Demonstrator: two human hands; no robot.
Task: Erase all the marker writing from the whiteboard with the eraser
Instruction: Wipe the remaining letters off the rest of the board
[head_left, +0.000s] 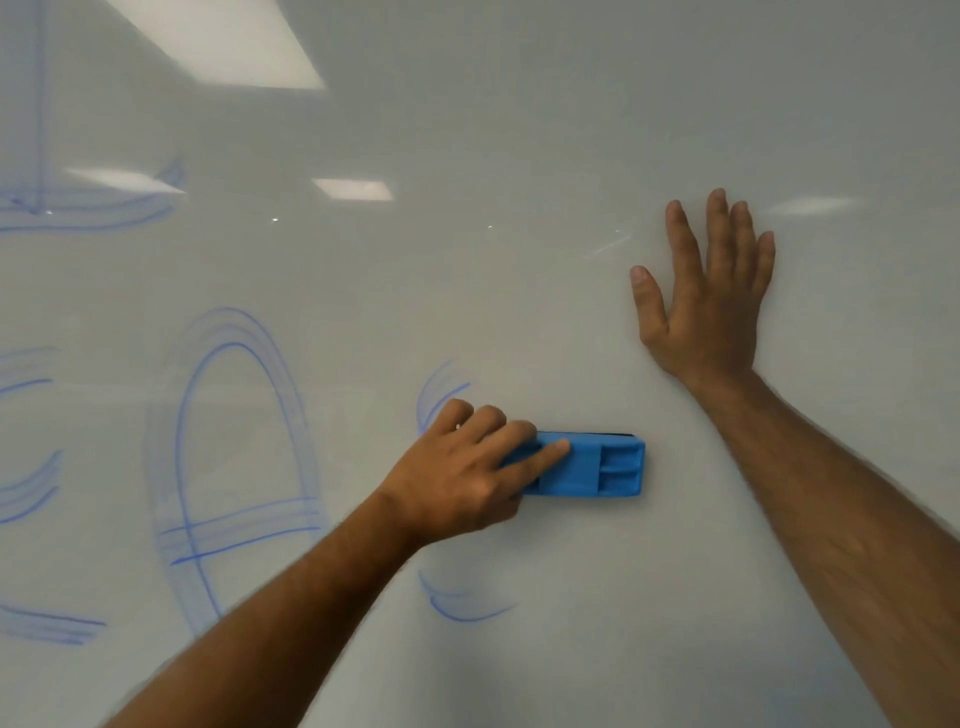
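A: Big glossy whiteboard (519, 130) fills the whole view, ceiling lights reflected in its upper part, and blue marker writing (239, 457) spread over its left half.

B: The largest mark there is a tall oval loop with a couple of crossing strokes near its base, all of it blurry and doubled. Smaller curved strokes sit along the far left edge, and more faint blue lines up in the top left corner.

A: Right hand (706, 306) is flat on the board, fingers straight and spread, palm pressed to a bare white patch well to the right of the writing.

B: And the left hand (467, 473) holds the blue eraser (592, 467), fingers curled over its near end, forefinger stretched along its ridged back. The eraser lies level against the board, low and centre.

A: Two small blue arcs bracket that hand, one just above the knuckles, one below the wrist.
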